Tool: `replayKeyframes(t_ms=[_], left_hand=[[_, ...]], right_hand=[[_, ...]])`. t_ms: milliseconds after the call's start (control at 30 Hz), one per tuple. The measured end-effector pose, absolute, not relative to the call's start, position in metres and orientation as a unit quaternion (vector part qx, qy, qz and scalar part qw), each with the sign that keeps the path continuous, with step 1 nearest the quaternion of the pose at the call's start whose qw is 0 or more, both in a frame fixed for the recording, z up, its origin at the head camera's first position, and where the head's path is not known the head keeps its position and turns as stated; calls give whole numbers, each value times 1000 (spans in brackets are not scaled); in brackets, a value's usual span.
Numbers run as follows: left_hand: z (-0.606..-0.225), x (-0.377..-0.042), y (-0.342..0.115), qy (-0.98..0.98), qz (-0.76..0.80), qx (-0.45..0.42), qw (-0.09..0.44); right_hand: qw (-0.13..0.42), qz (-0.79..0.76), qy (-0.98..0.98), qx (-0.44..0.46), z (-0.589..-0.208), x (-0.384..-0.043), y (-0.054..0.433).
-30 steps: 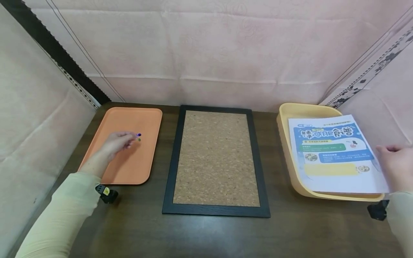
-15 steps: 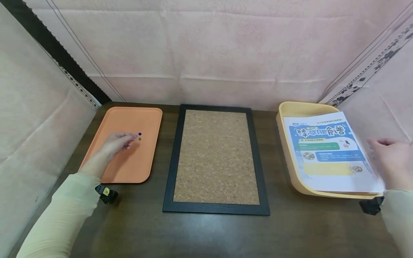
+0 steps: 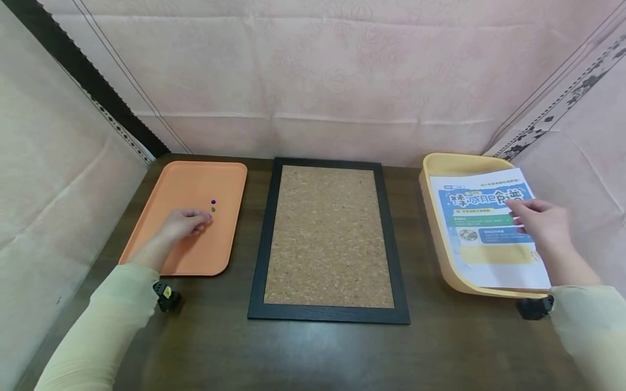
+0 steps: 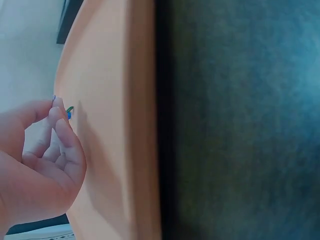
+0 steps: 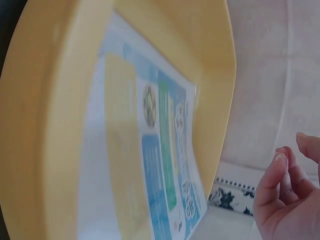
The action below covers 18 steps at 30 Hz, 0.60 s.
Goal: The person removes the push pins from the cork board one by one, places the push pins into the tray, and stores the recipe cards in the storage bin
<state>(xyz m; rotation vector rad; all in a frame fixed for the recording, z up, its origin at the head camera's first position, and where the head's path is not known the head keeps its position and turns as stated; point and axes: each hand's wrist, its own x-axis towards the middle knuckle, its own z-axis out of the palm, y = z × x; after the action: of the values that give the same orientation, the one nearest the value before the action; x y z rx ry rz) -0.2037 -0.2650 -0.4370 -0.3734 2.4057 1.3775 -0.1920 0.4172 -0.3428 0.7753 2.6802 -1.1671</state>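
In the head view my left hand (image 3: pixel 188 224) is low over the orange tray (image 3: pixel 168 184), thumb and fingertips pinching a small purple pushpin (image 3: pixel 209 217). Its tip barely shows between the fingers in the left wrist view. A blue pushpin (image 3: pixel 213 201) and a green pushpin (image 3: pixel 213 209) lie on the tray just beyond them. My right hand (image 3: pixel 545 222) hovers over a printed sheet of paper (image 3: pixel 494 255) lying in the yellow basket (image 3: pixel 435 250). Seen from the right wrist, that hand's thumb stands apart from its loosely bent fingers, with nothing between them.
Between tray and basket lies a cork board (image 3: pixel 330 239) with a black frame (image 3: pixel 327 313). All stand on a dark wooden table (image 3: pixel 313 358). Pale cloth (image 3: pixel 332 81) hangs behind and at both sides.
My right hand has moved left from beside the basket to above the paper, its fingers loosening. My left hand has shifted slightly right and nearer me, away from the blue and green pushpins.
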Motion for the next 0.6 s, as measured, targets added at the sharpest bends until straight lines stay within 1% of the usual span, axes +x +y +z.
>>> replayKeyframes(t_ms=[200,367,600], left_hand=[[-439,-207,-259,872,443,-123,169],[-435,-206,-255,892,404,-120,163],[-434,-200,-255,900,390,-116,155]], right_hand=[[71,-388,889,234,-344,-193,403],[60,-404,887,218,-348,-192,397],[60,-392,896,198,-353,-191,390]])
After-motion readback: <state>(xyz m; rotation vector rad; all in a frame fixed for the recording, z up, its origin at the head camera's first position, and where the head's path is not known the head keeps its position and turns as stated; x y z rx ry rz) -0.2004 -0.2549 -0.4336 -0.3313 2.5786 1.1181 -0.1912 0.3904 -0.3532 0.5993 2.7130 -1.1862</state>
